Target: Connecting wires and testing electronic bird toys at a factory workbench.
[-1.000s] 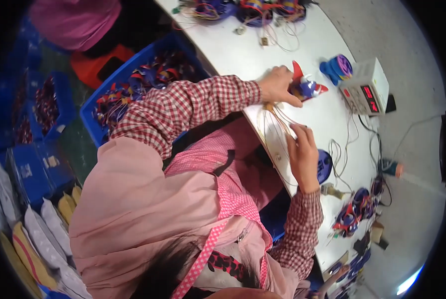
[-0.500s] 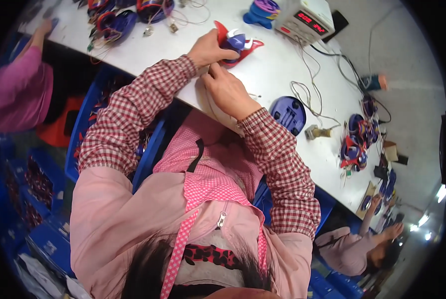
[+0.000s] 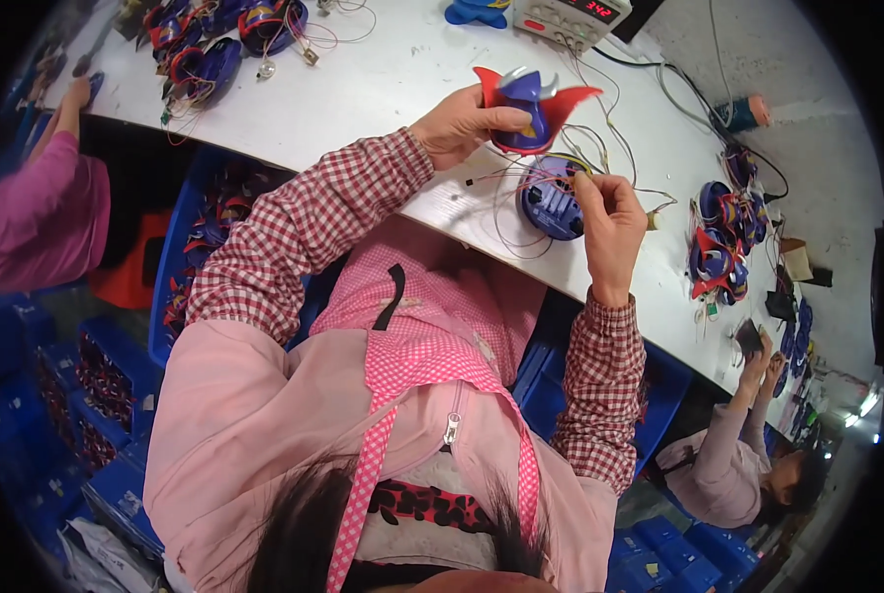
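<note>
White and long, the counter (image 3: 388,109) runs past everyone here, its near edge slanting across in front of the seated worker's lap. At its left end a person in bright pink (image 3: 42,217) has an arm out over the near edge; toward its right end another person (image 3: 714,474) holds both hands up by that same edge. Below the near edge, under the worker's left forearm, I see a blue tub (image 3: 172,252) heaped with red and purple pieces.

On top, one cluster of purple and red assemblies (image 3: 210,54) trails wires near the left end, and another pile of assemblies (image 3: 719,247) sits toward the right end. A pale power supply (image 3: 561,25) with a lit red display stands at the far edge.

Close to the near edge, the left hand (image 3: 462,127) is closed around a purple figure (image 3: 533,117) with red wings and silvery horns, thumb across its front; whether it clears the counter, I can't tell. Just beside it, nearer the near edge, lies a round purple base (image 3: 553,210). Over that, the right hand (image 3: 612,227) has thumb and forefinger nipped together on thin wires (image 3: 539,178), which stretch from beneath the figure across the base.
</note>
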`<state>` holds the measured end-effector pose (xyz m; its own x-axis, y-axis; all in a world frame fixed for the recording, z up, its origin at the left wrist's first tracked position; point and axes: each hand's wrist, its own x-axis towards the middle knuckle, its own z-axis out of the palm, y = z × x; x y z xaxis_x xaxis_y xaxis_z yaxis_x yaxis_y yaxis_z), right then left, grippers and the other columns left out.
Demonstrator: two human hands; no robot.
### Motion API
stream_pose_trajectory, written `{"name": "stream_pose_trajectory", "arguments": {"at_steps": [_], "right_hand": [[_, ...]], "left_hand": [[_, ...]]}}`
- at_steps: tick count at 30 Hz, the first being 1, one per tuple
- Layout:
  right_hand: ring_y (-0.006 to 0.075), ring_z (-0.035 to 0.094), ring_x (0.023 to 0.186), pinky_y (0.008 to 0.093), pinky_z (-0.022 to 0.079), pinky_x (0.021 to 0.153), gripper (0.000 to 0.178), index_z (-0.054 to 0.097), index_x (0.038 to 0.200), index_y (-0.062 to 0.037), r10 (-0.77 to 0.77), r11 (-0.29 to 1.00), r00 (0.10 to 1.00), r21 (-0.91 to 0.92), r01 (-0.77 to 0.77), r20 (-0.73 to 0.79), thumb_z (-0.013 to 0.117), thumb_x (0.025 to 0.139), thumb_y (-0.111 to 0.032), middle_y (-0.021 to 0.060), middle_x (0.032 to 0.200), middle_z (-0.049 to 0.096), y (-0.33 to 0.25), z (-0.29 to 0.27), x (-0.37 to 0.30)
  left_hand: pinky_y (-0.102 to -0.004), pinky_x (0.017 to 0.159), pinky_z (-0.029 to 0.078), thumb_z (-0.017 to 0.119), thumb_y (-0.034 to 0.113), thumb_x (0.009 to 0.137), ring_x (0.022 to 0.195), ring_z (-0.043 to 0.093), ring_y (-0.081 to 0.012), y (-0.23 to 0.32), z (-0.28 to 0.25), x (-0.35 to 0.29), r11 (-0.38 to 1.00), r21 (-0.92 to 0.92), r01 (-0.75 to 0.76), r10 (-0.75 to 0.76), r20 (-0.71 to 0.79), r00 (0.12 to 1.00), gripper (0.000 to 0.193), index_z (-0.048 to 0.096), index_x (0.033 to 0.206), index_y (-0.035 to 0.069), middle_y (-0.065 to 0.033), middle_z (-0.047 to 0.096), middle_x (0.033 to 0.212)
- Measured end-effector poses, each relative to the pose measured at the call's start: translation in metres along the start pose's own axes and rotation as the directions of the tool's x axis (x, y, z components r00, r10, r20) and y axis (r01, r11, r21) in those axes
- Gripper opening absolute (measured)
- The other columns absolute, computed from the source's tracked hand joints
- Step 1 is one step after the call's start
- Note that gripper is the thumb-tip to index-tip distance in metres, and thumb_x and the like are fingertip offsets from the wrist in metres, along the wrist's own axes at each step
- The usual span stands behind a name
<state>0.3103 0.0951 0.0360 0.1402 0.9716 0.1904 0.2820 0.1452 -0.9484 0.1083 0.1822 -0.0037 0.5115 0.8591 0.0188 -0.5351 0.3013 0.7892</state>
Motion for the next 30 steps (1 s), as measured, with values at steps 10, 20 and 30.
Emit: {"name": "stream_pose_trajectory", "arguments": {"at_steps": [10,20,30], "right_hand": [[0.0325,0.052,0.079,0.0379,0.045,0.071,0.025,0.054,0.096,0.0035,-0.379,0.62,0.923,-0.759,0.196,-0.071,0.064,0.082,-0.015,0.0186,0.092,0.052,0.056,-0.005,-0.007],[0.0156,0.05,0.09,0.0272,0.044,0.078,0.02,0.05,0.102,0.0038,-0.155,0.969,0.972,-0.219,0.115,-0.175,0.057,0.087,-0.008,0.0091,0.097,0.053,0.049,-0.009,-0.004],[0.01,0.052,0.081,0.0235,0.044,0.068,0.027,0.05,0.109,0.0029,0.017,0.992,0.931,0.11,-0.061,0.365,0.057,0.091,-0.017,0.0083,0.105,0.052,-0.072,0.058,0.005]], "left_hand": [[-0.0284,0.086,0.048,0.078,0.012,0.069,0.091,0.06,-0.0128,-0.025,0.015,0.013,0.843,0.537,0.023,-0.155,0.202,0.967,0.053,0.054,0.115,-0.001,-0.0069,0.063,0.103],[-0.0307,0.075,0.049,0.079,0.019,0.063,0.088,0.059,-0.0183,-0.03,0.021,-0.013,0.69,0.689,-0.224,0.057,0.256,0.965,0.049,0.059,0.103,0.0,-0.0074,0.063,0.095],[-0.0298,0.082,0.051,0.065,0.004,0.071,0.091,0.06,-0.0157,0.01,-0.002,-0.092,0.904,-0.426,0.019,-0.045,-0.05,0.998,0.052,0.049,0.12,0.002,-0.0075,0.061,0.1]]}}
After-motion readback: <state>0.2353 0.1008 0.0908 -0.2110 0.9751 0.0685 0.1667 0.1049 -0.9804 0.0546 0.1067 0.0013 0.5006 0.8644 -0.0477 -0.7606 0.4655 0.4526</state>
